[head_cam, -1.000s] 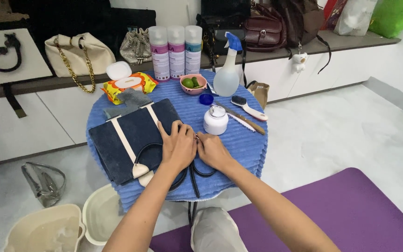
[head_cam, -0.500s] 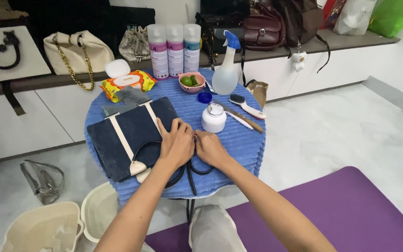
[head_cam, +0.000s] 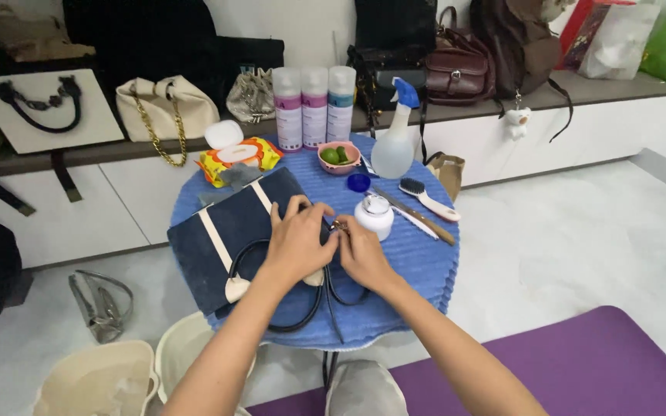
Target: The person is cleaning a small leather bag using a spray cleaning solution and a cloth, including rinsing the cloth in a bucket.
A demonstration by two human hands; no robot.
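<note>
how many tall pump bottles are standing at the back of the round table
3, side by side at the table's far edge: left bottle, middle bottle, right bottle. None seems hidden.

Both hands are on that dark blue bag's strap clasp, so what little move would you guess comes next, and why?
Probably working the clasp open or shut: the left hand and right hand meet on it at the blue bag, the black strap looping below.
</note>
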